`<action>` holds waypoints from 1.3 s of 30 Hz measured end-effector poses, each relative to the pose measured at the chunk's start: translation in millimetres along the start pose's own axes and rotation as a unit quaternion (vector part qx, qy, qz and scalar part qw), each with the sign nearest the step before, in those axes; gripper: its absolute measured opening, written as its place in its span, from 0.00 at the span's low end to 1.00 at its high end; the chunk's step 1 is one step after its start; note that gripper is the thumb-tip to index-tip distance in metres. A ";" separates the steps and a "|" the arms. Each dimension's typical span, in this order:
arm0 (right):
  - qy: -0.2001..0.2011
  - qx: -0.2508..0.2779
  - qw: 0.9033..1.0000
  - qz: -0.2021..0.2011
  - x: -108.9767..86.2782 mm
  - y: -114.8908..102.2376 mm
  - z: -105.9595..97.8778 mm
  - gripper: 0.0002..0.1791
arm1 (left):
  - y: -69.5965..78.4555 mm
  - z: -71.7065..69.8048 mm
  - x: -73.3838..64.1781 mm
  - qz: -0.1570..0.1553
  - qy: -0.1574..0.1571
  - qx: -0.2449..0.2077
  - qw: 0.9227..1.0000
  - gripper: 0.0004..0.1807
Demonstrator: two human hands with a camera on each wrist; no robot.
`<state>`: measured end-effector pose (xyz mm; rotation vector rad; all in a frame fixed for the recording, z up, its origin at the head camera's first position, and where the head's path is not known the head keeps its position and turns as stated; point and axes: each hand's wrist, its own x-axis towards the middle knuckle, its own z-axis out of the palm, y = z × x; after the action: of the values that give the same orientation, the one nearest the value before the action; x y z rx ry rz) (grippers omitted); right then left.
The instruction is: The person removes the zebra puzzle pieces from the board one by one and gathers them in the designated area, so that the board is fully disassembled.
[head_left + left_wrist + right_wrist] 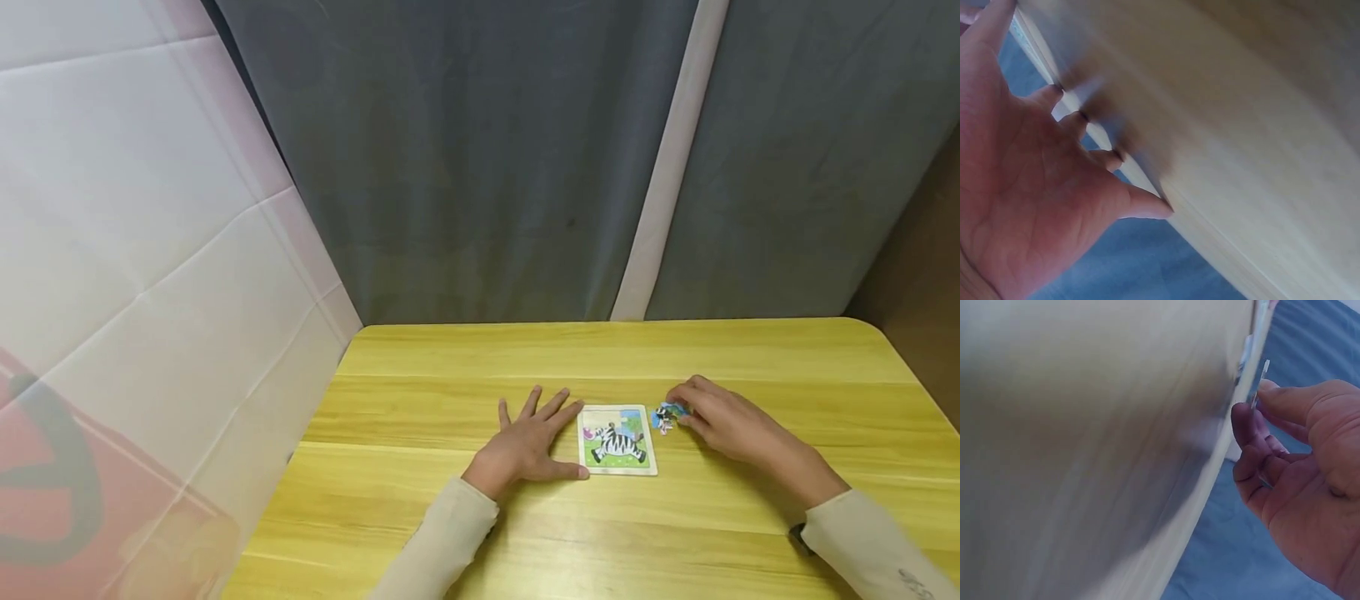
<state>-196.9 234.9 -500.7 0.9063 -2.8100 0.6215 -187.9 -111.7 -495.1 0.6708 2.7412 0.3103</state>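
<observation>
Head view shows left hand [527, 443] splayed against zebra puzzle [618, 442], right hand [729, 422] pinching piece [677, 409]

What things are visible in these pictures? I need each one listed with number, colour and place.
Yellow wood-grain table: one, yellow, lower part of head view
Square zebra-picture puzzle board: one, pale-framed, on the table
Small flat puzzle pieces: count unclear, multicoloured, right of the board
Grey fabric curtain: one or more, grey, behind the table
Long straight strip: one, off-white, along the curtain
Creased covering: one, white with red print, left side
Plain panel: one, brown, far right
Wrist item: at least one, black, right cuff
Long sleeves: two, beige, lower edge
Left hand: one, bare, at the board's left edge
Right hand: one, bare, pinching a puzzle piece
</observation>
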 end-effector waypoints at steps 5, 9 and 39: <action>0.007 -0.026 1.000 -0.001 -9.4 6.7 -3.7 0.14 | 0.0 -1.4 1.5 0.000 0.002 0.008 1.000 0.58; 0.006 -0.035 0.999 -0.002 -13.8 10.7 -5.0 0.14 | 0.1 -1.8 2.3 0.003 0.004 0.012 1.000 0.58; -0.043 0.023 0.997 0.065 10.3 -24.4 6.1 0.17 | 0.0 1.9 0.9 0.002 0.003 0.003 1.000 0.58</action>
<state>-191.0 209.0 -495.4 0.7793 -2.9618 0.6827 -188.1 -111.1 -497.0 0.6774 2.7470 0.3061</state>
